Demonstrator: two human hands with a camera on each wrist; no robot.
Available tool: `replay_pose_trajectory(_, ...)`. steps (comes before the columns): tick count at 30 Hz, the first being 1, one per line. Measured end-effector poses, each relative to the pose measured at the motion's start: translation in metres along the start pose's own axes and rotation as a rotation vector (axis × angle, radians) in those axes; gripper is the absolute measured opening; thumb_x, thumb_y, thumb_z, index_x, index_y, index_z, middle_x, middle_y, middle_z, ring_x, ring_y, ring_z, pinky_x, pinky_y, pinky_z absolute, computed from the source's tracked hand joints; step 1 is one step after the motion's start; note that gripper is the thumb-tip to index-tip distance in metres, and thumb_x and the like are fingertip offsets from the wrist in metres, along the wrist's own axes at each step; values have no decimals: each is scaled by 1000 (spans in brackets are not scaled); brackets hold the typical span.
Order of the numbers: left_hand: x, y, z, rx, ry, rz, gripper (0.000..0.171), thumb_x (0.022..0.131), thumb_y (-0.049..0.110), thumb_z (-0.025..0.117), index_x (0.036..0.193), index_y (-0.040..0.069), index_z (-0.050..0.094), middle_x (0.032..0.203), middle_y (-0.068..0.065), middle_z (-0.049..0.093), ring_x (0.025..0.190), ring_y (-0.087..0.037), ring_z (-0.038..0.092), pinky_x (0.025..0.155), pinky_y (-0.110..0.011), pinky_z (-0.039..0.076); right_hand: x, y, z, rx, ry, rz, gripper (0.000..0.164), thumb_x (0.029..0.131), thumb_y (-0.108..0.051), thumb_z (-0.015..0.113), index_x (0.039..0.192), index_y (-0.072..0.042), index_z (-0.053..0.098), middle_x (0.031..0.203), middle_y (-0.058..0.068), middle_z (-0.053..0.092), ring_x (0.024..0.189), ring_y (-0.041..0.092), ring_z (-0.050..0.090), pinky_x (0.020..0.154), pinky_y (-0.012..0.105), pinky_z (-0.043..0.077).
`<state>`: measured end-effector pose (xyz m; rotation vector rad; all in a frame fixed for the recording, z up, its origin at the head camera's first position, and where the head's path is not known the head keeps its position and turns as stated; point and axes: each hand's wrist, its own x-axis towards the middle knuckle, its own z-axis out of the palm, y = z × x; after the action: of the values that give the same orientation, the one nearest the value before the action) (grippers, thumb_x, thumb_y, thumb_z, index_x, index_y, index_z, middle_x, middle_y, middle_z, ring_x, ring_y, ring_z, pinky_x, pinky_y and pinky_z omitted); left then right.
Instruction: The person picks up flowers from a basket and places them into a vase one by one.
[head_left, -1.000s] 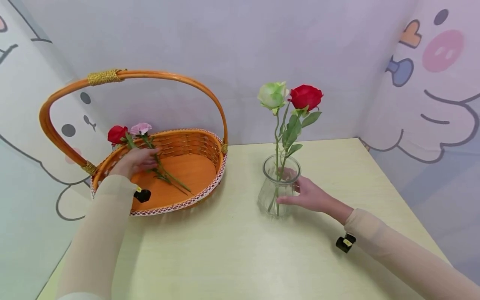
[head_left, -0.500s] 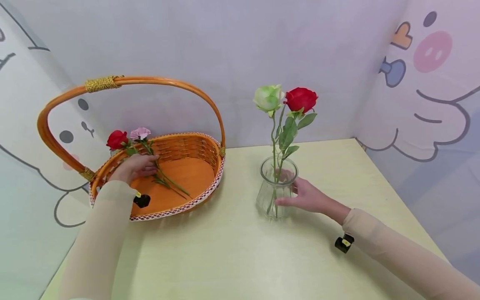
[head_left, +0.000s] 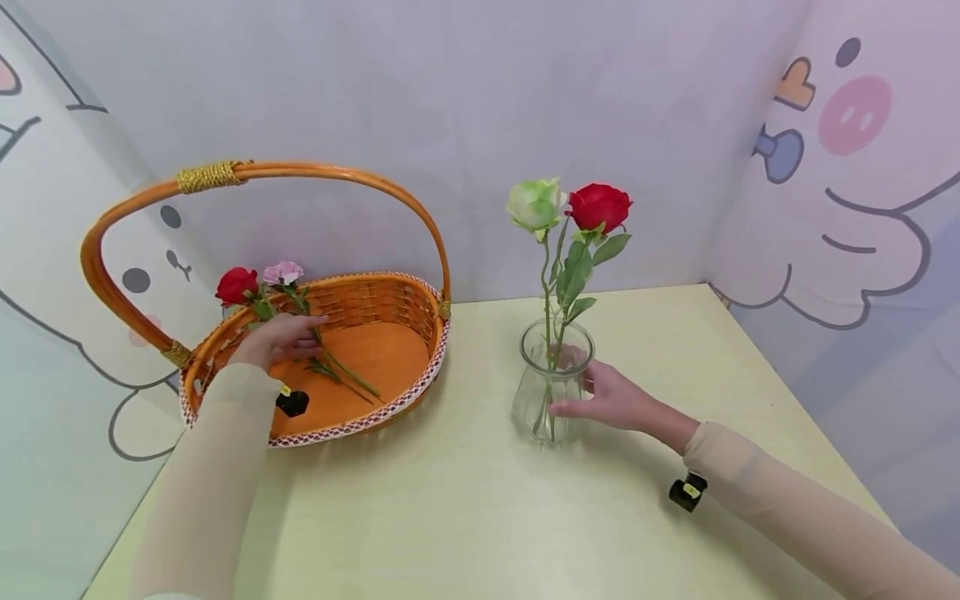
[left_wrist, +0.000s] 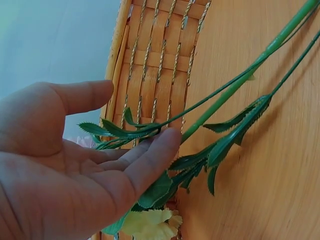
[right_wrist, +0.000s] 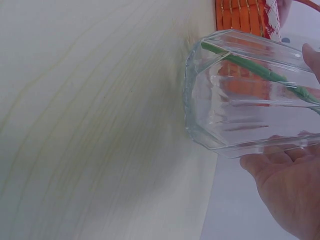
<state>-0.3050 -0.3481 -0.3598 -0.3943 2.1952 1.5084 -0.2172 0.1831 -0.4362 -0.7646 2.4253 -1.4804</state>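
In the head view my left hand reaches into the orange wicker basket. Its thumb stands apart and its fingers are at the green stems and leaves, not curled round them. Over the basket's back left rim lie a red rose and a pink carnation. A pale yellow flower shows below the fingers in the left wrist view. My right hand grips the side of a clear glass vase. A greenish-white rose and a second red rose stand upright in it.
The basket's tall arched handle rises over my left hand's work area. A pale wooden table carries both basket and vase. A white cloth backdrop with cartoon figures hangs behind and on both sides.
My left hand has moved slightly right and its fingers have straightened somewhat. The right hand keeps its grip on the vase. The head view has shifted a little.
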Motion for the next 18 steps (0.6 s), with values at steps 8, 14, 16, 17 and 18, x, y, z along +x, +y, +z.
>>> replay_pose_trajectory(8,1,-2,4,-52,8,-5,88,109,33,46,157,2,-20,163,-33,-4,147,-43,26,110,-36,44,1,2,1,-6,-2,-6,92,85,-37,85,158,-16,34,154,7,45,142,34,41,114,60,33)
replay_pose_trajectory(14,2,-4,4,-63,16,-4,90,109,33,48,157,4,-23,161,-33,6,130,-36,46,106,-35,47,1,2,1,-4,-4,-9,91,85,-36,85,158,-15,34,155,8,45,142,34,42,113,61,34)
replay_pose_trajectory(16,3,-3,4,-51,24,-2,90,108,33,49,158,2,-19,155,-33,18,119,-30,54,104,-34,49,1,2,0,-4,-4,-11,92,85,-36,85,158,-15,34,155,8,45,142,34,42,113,61,34)
replay_pose_trajectory(17,3,-3,3,-50,26,-2,90,108,33,50,158,2,-18,149,-32,25,114,-28,58,103,-33,50,2,2,0,-4,-2,-10,92,85,-36,85,158,-15,34,155,7,45,142,34,42,113,60,34)
replay_pose_trajectory(18,4,-3,3,-50,26,-2,89,108,32,51,158,1,-16,144,-30,31,109,-26,61,102,-33,51,2,2,0,-4,-2,-10,91,85,-36,85,158,-16,34,155,8,45,142,34,41,114,60,34)
